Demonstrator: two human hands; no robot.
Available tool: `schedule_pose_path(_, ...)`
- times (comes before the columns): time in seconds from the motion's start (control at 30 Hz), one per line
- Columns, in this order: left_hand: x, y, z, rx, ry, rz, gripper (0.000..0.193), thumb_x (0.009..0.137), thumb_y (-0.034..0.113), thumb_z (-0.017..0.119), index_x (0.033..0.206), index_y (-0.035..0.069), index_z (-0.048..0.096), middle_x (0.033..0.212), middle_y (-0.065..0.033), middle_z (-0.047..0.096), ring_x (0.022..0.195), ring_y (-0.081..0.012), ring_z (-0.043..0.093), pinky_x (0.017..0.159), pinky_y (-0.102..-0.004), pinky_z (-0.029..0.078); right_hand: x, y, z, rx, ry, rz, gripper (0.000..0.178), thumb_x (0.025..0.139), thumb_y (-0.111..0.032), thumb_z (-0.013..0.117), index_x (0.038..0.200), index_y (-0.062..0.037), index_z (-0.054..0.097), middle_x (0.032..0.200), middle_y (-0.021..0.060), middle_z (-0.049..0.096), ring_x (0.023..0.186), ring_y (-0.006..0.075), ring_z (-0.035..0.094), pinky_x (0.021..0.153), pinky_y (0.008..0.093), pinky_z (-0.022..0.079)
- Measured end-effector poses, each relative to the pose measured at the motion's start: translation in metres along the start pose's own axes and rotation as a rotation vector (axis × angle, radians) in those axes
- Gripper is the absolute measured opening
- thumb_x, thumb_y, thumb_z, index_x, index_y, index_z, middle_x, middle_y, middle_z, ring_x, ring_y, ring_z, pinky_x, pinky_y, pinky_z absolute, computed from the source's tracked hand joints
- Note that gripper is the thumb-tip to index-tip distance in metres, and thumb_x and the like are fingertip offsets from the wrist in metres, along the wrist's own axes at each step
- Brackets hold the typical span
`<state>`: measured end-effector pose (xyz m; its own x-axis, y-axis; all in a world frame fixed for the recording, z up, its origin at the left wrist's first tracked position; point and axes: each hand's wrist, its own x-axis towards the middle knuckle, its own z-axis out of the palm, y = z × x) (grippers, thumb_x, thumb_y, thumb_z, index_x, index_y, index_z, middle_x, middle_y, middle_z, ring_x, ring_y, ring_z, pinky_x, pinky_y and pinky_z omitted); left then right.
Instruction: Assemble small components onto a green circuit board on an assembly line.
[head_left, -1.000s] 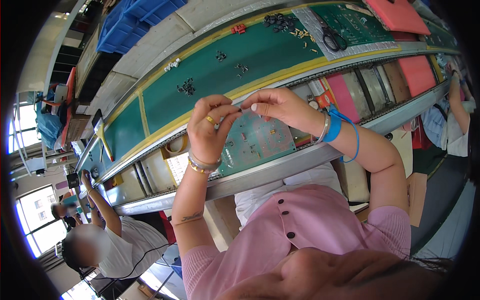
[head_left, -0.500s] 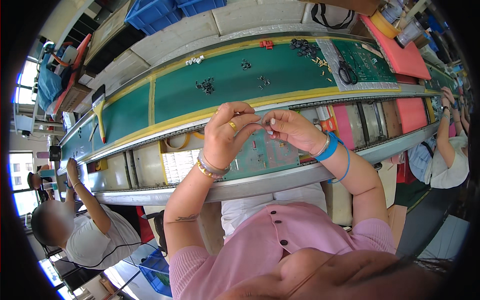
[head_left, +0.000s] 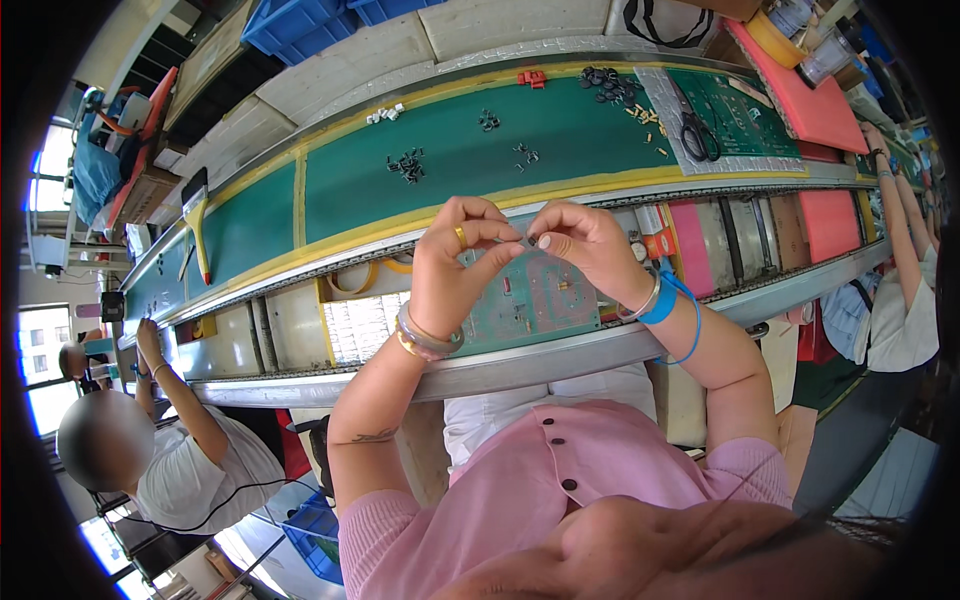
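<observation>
My left hand (head_left: 452, 262) and my right hand (head_left: 592, 250) meet above a green circuit board (head_left: 525, 315), thumbs and forefingers pinched close together. A tiny dark thing (head_left: 530, 241) shows between the fingertips, too small to name. Rings and bangles are on my left hand and wrist; a blue band circles the right wrist. The board lies across the rails of the work line below my hands, bearing a few small parts, among them a red one. My hands and wrists cover its upper part.
Beyond the rails, a green surface (head_left: 350, 205) carries heaps of black parts (head_left: 406, 166), white parts (head_left: 385, 114), red parts (head_left: 532, 78) and yellow parts (head_left: 645, 118). Black scissors (head_left: 697, 135) lie at the right, a brush (head_left: 197, 225) at the left. Co-workers sit at both sides.
My right hand has turned, its fingers now curled in, and more of the circuit board shows beneath it. My left fingertips stay near it. The co-worker's arm at the right has reached farther.
</observation>
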<state>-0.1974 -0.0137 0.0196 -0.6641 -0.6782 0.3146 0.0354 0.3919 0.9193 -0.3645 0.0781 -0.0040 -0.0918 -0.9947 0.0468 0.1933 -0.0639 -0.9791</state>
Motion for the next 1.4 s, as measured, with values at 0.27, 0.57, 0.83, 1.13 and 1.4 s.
schedule_pose_path(0.27,-0.002,-0.013,-0.006,-0.647,-0.239,-0.581,0.013,0.080,0.008,0.071,0.090,0.000,0.068,0.099,-0.0031,0.059,0.079,-0.0108,0.057,0.068,-0.0241,0.050,-0.001,-0.017,0.007,-0.722,0.186,-0.606,0.017,0.067,-0.008,0.075,0.082,-0.0072,0.065,0.076,0.0044,0.059,0.070,0.0214,0.054,0.062,0.0311,0.043)
schedule_pose_path(0.57,-0.003,-0.012,-0.010,-0.815,-0.288,-0.804,0.014,0.083,0.015,0.069,0.092,0.004,0.068,0.097,0.0000,0.062,0.085,-0.0090,0.057,0.071,-0.0236,0.050,-0.005,-0.015,0.008,-0.800,0.201,-0.685,0.020,0.065,-0.008,0.076,0.082,-0.0076,0.066,0.076,0.0038,0.059,0.068,0.0210,0.053,0.061,0.0317,0.042)
schedule_pose_path(0.83,0.006,-0.024,-0.044,0.009,-0.094,-0.291,0.009,0.078,0.007,0.071,0.087,0.004,0.069,0.093,-0.0036,0.057,0.085,-0.0137,0.056,0.071,-0.0243,0.050,-0.020,-0.030,0.005,-0.709,0.144,-0.172,0.018,0.075,-0.012,0.071,0.090,-0.0050,0.064,0.080,0.0076,0.060,0.066,0.0226,0.056,0.062,0.0313,0.046)
schedule_pose_path(1.13,0.006,-0.037,-0.046,0.830,-0.167,0.066,0.011,0.065,0.006,0.073,0.076,0.006,0.069,0.084,-0.0076,0.053,0.083,-0.0300,0.050,0.073,-0.0384,0.044,-0.024,-0.001,-0.011,-0.945,-0.029,-0.065,0.024,0.082,-0.020,0.065,0.069,-0.0034,0.054,0.064,0.0086,0.053,0.062,0.0269,0.053,0.056,0.0371,0.041)
schedule_pose_path(1.4,0.008,-0.038,-0.044,0.889,-0.216,0.094,0.011,0.065,0.006,0.073,0.075,0.006,0.068,0.085,-0.0070,0.053,0.082,-0.0300,0.050,0.073,-0.0385,0.044,-0.024,0.006,-0.013,-0.906,-0.002,-0.111,0.025,0.083,-0.020,0.064,0.070,-0.0025,0.052,0.065,0.0097,0.052,0.063,0.0286,0.052,0.056,0.0381,0.040)
